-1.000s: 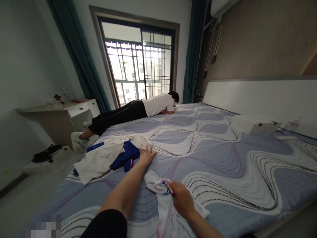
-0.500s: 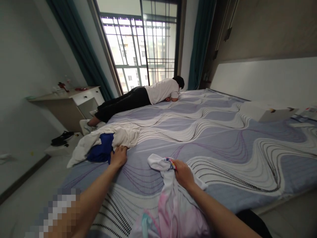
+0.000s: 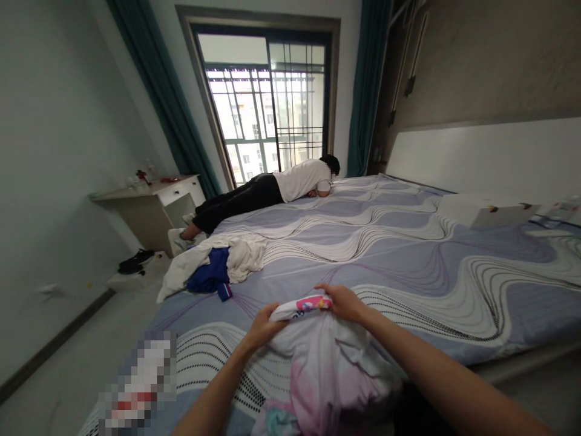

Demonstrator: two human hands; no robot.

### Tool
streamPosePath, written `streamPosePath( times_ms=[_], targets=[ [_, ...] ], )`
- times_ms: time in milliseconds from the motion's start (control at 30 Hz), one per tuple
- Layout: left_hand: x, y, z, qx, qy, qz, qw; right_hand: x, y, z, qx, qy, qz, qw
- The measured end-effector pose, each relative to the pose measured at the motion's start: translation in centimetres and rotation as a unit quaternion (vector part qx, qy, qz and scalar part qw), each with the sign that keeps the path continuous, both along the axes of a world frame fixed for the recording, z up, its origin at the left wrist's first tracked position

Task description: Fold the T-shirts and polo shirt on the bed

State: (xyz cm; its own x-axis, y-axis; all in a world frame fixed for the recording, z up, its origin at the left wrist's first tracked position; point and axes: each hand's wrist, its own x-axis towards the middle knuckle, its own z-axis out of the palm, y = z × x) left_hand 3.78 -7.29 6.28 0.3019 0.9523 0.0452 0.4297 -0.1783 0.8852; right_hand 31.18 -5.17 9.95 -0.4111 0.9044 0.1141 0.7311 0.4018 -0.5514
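A white and pink garment (image 3: 318, 363) with a colourful print hangs bunched between my hands at the near edge of the bed. My left hand (image 3: 265, 327) grips its upper left edge. On the upper right edge, beside the pink print, my right hand (image 3: 342, 301) is closed. The garment's lower part falls in folds toward me, with a turquoise patch at the bottom left. Its full shape is hidden by the folds. Farther left on the bed lie a crumpled cream cloth (image 3: 247, 257) and a blue garment (image 3: 209, 270) with a striped cuff, apart from my hands.
The bed (image 3: 390, 260) has a wavy-patterned sheet. A person (image 3: 302, 180) in a white top lies across its far side. A white box (image 3: 485, 209) sits near the headboard (image 3: 490, 151). A small desk (image 3: 145, 206) stands at the left wall, with a dark bag-like item (image 3: 136, 261) below.
My left hand has left the blue garment, moved right and taken hold of the white and pink garment. My right hand keeps its hold, and the garment's edge is now stretched between both hands.
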Motion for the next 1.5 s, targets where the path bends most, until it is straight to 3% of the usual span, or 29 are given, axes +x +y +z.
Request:
streamPosePath(
  times_ms=[67,167,300,433,500,567,667,833,933,1033,1100,1167,1233,1333,1400,1500],
  targets=[
    [-2.3,-1.2,2.3,-0.02,0.06,-0.02,0.998,2.1,0.2,1.2,-0.015,-0.073,-0.028,0.997],
    [-4.7,-3.0,5.6,-0.042,0.105,-0.019,0.993,4.3,0.2,2.2,-0.045,-0.12,-0.01,0.992],
    [-5.6,-4.5,7.8,-0.079,-0.066,0.052,0.993,5.9,0.1,3.1,-0.072,-0.027,0.016,0.997],
    [-6.0,-3.7,6.5,-0.077,-0.19,0.159,0.966,7.6,0.2,3.9,-0.096,0.097,-0.013,0.991],
    [-6.5,-2.3,5.1,-0.033,-0.152,0.213,0.964,8.6,0.4,3.9,-0.065,0.104,-0.059,0.991],
    [-7.1,-0.9,3.5,0.027,-0.045,0.262,0.964,9.6,0.8,3.2,-0.016,0.041,-0.131,0.99],
    [-7.4,0.4,0.8,0.064,0.085,0.301,0.948,10.7,1.2,1.0,0.001,-0.091,-0.216,0.972],
    [-6.6,-0.4,-2.3,0.03,0.109,0.319,0.941,11.8,0.5,-3.7,-0.059,-0.156,-0.259,0.951],
    [-6.9,-1.2,-2.3,0.002,0.097,0.283,0.954,12.7,0.0,-5.3,-0.073,-0.158,-0.262,0.949],
    [-8.3,-2.3,-1.8,-0.082,0.018,0.239,0.967,14.0,0.1,-5.4,-0.076,-0.146,-0.241,0.956],
    [-9.7,-3.3,-1.6,-0.169,-0.08,0.226,0.956,14.9,0.5,-5.1,-0.085,-0.136,-0.213,0.964],
    [-11.2,-4.2,-1.6,-0.21,-0.125,0.234,0.941,15.7,0.9,-4.7,-0.106,-0.128,-0.183,0.969],
    [-12.2,-4.6,-1.5,-0.18,-0.056,0.263,0.946,16.3,1.2,-4.4,-0.127,-0.123,-0.165,0.97],
    [-12.2,-3.3,-0.8,-0.087,0.157,0.293,0.939,16.3,1.7,-4.0,-0.114,-0.119,-0.188,0.968],
    [-10.8,-1.3,-0.3,-0.033,0.25,0.288,0.924,15.4,1.9,-3.7,-0.068,-0.122,-0.239,0.961],
    [-7.4,2.3,-0.5,0.014,0.29,0.266,0.919,12.9,2.2,-3.4,0.001,-0.123,-0.306,0.944]
  ],
)
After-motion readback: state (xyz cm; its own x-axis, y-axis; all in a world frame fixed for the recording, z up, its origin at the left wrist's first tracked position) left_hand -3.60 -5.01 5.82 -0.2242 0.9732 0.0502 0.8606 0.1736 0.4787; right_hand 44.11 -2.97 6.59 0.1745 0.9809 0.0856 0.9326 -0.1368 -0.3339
